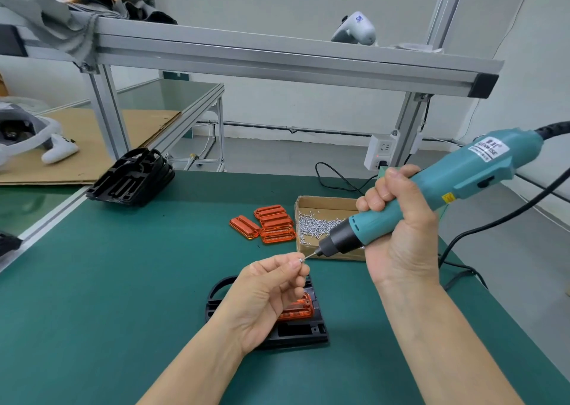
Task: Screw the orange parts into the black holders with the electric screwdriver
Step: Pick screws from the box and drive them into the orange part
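— Fingers of the left hand (271,284)?
— Pinching a screw (301,260) at the bit tip, above the black holder (296,333).
— Right hand (398,219)?
— Wrapped round the electric screwdriver (431,188); its long axis slants, bit pointing down-left, cord end up-right.

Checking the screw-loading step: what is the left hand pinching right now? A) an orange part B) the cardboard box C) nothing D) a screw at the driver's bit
D: the left hand pinches a small screw right at the tip of the electric screwdriver.
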`<state>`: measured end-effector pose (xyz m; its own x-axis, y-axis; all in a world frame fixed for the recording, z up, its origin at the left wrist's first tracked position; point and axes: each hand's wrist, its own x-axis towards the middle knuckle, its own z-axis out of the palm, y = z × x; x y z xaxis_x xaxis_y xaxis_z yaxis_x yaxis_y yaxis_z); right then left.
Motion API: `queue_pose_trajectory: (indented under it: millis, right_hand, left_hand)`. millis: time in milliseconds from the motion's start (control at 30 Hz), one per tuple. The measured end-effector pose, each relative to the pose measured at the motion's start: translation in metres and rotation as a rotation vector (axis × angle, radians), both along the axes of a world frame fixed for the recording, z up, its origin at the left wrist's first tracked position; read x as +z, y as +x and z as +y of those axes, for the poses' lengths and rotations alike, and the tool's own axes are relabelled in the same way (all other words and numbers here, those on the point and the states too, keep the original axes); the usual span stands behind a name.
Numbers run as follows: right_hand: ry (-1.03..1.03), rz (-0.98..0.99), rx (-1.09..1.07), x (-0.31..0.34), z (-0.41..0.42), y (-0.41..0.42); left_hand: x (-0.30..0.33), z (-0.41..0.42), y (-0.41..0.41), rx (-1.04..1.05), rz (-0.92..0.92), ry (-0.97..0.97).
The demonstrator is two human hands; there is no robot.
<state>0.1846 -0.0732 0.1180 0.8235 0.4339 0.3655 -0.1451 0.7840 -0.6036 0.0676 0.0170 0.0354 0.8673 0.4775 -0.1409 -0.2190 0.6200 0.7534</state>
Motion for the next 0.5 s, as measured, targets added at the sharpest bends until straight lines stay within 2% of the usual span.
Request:
queue_pose_trajectory:
  millis: [500]
  right_hand:
    - [0.023,-0.033,-0.031,-0.0051,-0.0005,-0.0001]
  left_hand:
    - [-0.0005,-0.0095,0.0034,0.082,0.003,0.032]
